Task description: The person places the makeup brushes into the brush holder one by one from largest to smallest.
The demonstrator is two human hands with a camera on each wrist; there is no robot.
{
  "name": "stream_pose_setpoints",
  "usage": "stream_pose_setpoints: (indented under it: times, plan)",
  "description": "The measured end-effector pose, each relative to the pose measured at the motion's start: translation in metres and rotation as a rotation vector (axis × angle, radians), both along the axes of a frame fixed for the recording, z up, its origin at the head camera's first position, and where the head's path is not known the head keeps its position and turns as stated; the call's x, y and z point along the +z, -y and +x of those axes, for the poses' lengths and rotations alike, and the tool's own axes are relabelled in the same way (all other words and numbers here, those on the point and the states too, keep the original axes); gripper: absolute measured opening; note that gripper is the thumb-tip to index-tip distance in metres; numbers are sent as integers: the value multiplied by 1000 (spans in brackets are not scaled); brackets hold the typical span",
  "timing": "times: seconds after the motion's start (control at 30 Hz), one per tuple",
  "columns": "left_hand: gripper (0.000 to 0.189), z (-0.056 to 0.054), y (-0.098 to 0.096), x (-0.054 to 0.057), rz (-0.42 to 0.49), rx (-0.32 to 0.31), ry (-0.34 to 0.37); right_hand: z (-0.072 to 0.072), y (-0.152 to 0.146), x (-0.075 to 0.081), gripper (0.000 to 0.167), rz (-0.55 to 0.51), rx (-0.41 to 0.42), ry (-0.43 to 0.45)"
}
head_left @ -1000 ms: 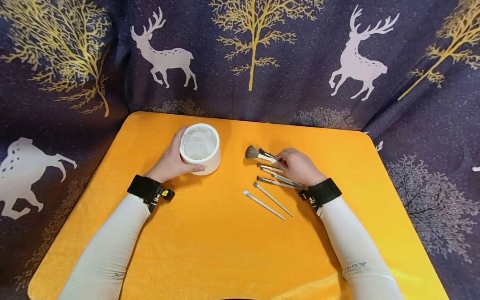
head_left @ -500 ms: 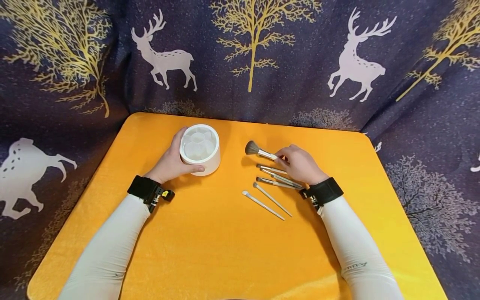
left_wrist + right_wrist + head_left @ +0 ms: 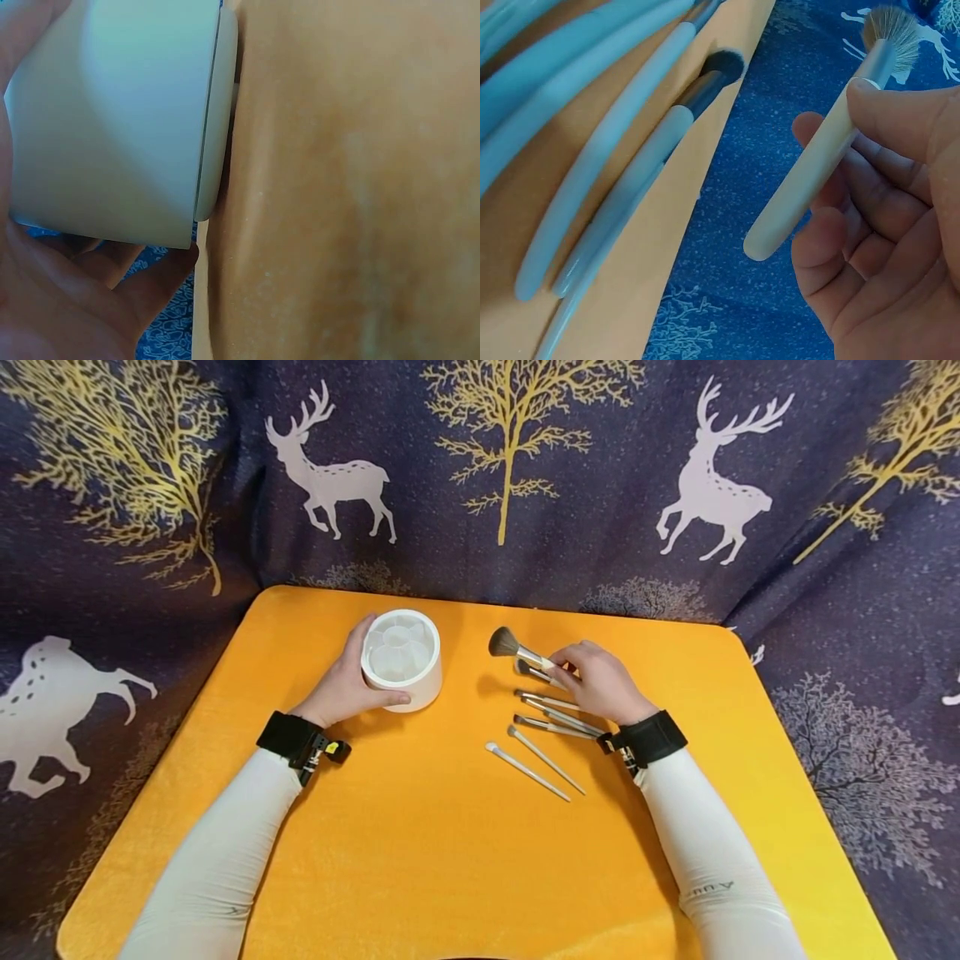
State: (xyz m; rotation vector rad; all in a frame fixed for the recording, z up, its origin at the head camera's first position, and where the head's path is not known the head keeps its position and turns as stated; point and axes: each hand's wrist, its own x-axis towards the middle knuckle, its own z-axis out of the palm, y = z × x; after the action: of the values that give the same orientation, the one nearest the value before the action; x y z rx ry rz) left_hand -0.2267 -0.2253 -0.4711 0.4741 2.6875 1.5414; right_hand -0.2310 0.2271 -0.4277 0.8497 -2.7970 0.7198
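Note:
My left hand [image 3: 341, 685] grips a white round brush holder [image 3: 426, 685] from its left side, thumb across the front; clear dividers form compartments in its top. The holder's smooth wall [image 3: 112, 127] fills much of the left wrist view. My right hand [image 3: 600, 683] pinches a large makeup brush [image 3: 505, 643] by its pale handle, fluffy bristles pointing left, raised over the table. In the right wrist view thumb and fingertips hold the handle [image 3: 802, 191] just below the metal collar. Beneath and in front of this hand lie several thinner makeup brushes [image 3: 558, 718].
Two slim brushes lie closer to the front, one with a pale tip [image 3: 527, 771]. A yellow cloth covers the table [image 3: 420, 860]. Behind it hangs a dark curtain [image 3: 450, 485] printed with deer and trees.
My right hand has lifted the large brush off the table, its bristles rising slightly. A shorter brush beneath it shows more plainly now. My left hand and the holder stay put.

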Motion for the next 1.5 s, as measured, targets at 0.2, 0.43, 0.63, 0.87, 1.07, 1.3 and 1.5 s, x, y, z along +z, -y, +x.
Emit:
stream_pose_setpoints:
  times: [0.2, 0.43, 0.63, 0.87, 1.07, 1.3, 1.5]
  plan:
    - [147, 0, 0, 0, 0, -2, 1, -1, 5, 6, 20, -30, 12, -27]
    - [146, -2, 0, -1, 12, -3, -2, -3, 14, 14, 17, -81, 14, -46]
    - [147, -2, 0, -1, 12, -4, -4, -5, 22, 18, 16, -123, 10, -70]
    - [148, 0, 0, 1, 8, -5, 4, -7, 33, 21, 17, -181, 19, -83]
    - [148, 0, 1, 0, 5, -1, 3, -8, 42, 24, 22, -225, 25, -109]
    - [149, 0, 0, 1, -9, 2, 3, -10, 51, 28, 30, -259, 43, -136]
    - [149, 0, 0, 1, -13, 4, -5, -11, 57, 30, 21, -293, 57, -137]
